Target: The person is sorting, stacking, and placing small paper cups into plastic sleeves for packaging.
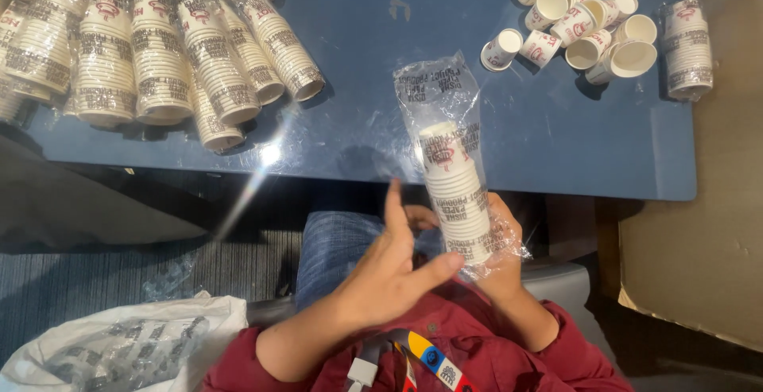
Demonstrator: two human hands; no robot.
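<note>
Glossy blue table (358,58) — hands (445,269) gripping crinkly-sleeved paper cups (457,193).

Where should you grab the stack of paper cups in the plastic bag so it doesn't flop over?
Probably around the lower half of the bagged cup stack, from the side. The cups there are nested and firm, while the plastic sleeve above them is empty and floppy. The right hand already wraps the bottom.

right hand (501,261) mostly behind cup sleeve (455,193), left stacks (32,34) cropped (top edge)
</note>
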